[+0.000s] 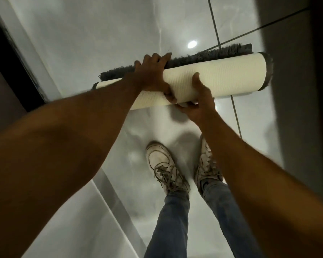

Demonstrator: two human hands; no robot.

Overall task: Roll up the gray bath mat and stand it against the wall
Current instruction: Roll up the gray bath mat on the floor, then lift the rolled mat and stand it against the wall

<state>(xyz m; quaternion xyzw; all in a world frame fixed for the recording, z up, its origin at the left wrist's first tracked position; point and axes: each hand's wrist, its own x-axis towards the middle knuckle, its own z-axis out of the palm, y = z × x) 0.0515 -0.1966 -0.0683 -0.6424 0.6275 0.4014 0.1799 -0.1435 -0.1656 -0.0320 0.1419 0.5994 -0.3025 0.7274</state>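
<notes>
Mat: gray bath mat (229,75) is rolled into a tube with its cream ribbed backing outward, lying slantwise across the upper middle of the frame; a strip of gray pile shows along its upper edge and gray fringe at the right end.
Left hand: left hand (153,73) is laid over the roll left of centre, fingers curled over the top onto the pile, gripping it.
Right hand: right hand (198,101) clasps the roll from below, thumb up on the backing.
Floor: glossy pale tiled floor (101,34) lies beneath.
Feet: white sneakers (162,164) and jeans (172,220) show at lower centre.
Wall: dark wall (296,90) runs down the right edge, near the roll's right end.
</notes>
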